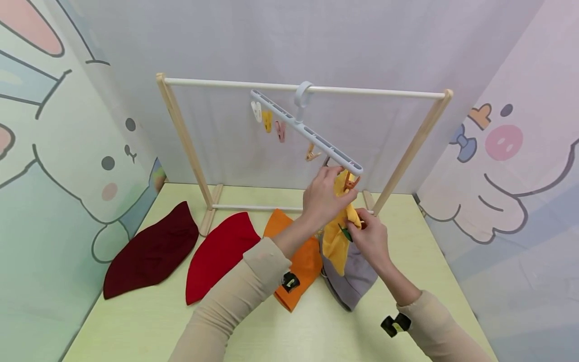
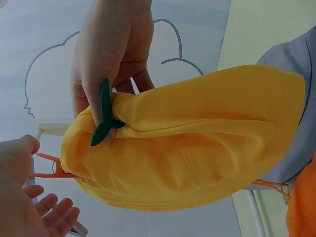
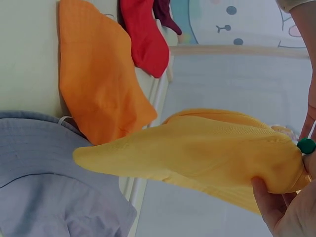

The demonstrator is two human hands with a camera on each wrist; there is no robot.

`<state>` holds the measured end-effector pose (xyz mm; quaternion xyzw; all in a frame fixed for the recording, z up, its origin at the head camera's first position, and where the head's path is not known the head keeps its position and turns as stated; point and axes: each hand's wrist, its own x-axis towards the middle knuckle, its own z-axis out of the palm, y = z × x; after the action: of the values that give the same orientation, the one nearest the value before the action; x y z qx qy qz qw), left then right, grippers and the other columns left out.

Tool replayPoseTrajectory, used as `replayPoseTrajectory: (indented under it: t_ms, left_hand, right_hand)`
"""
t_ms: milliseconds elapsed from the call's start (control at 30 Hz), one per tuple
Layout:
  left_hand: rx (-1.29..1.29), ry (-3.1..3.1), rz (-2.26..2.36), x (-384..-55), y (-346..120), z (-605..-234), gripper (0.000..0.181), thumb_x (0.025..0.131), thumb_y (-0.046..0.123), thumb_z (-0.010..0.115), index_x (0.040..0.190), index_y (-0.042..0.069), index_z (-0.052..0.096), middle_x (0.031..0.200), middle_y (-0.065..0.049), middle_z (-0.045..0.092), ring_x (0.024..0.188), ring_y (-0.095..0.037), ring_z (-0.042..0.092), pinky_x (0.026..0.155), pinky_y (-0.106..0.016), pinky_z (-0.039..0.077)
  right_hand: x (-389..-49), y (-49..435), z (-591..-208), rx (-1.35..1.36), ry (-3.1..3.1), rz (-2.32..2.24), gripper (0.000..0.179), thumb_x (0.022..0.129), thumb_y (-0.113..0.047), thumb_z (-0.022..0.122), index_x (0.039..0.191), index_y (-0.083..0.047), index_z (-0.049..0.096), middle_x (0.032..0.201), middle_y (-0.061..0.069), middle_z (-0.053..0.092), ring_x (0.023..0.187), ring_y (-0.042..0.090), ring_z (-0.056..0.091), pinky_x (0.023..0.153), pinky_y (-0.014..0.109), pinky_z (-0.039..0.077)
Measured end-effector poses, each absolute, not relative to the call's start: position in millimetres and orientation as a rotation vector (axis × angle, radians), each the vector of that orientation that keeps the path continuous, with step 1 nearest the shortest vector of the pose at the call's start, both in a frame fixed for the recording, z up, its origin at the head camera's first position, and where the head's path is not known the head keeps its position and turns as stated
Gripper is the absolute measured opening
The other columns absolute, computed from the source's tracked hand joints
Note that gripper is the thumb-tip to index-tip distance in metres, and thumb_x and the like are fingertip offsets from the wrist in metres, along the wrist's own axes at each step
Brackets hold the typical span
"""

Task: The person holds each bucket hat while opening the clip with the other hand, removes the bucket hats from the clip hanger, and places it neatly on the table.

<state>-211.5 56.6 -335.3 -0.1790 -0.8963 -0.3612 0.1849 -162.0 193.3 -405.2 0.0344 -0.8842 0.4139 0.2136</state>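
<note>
A yellow bucket hat (image 1: 335,246) with a green leaf (image 2: 103,116) hangs folded below the right end of a pale blue clip hanger (image 1: 332,151). An orange clothespin (image 2: 58,169) of the hanger bites on the hat's edge. My right hand (image 1: 372,236) pinches the hat beside the leaf, thumb on the cloth. Around the clothespin, my left hand (image 1: 325,196) has its fingers spread; the left wrist view shows them apart from the hat.
A white rod (image 1: 217,84) on a wooden frame carries the hanger. White, yellow and pink clothespins (image 1: 280,131) dangle from its left half. On the table lie maroon (image 1: 154,251), red (image 1: 221,256), orange (image 1: 307,261) and grey (image 1: 350,281) hats, the grey one under the yellow hat.
</note>
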Motion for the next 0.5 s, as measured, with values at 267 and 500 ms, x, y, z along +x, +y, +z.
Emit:
replayPoseTrajectory:
  t_ms: [267, 500]
  left_hand:
    - [-0.521, -2.573, -0.941, -211.9, 60.0, -331.8, 0.043, 0.081, 0.044, 0.062, 0.116, 0.020, 0.059, 0.103, 0.004, 0.058, 0.074, -0.010, 0.055, 0.054, -0.020, 0.040]
    - [-0.503, -2.603, -0.895, -214.7, 62.1, -330.6, 0.034, 0.081, 0.046, 0.061, 0.100, 0.018, 0.061, 0.092, 0.004, 0.057, 0.067, -0.009, 0.051, 0.050, -0.018, 0.038]
  right_hand:
    - [-162.0, 190.9, -405.5, 0.134, -2.447, 1.129, 0.014, 0.080, -0.010, 0.069, 0.092, -0.006, 0.066, 0.083, 0.009, 0.063, 0.065, 0.020, 0.064, 0.053, 0.017, 0.048]
    - [-160.2, 189.1, -405.0, 0.135, -2.453, 1.123, 0.014, 0.079, -0.008, 0.069, 0.093, -0.005, 0.067, 0.082, 0.010, 0.064, 0.064, 0.020, 0.062, 0.054, 0.018, 0.047]
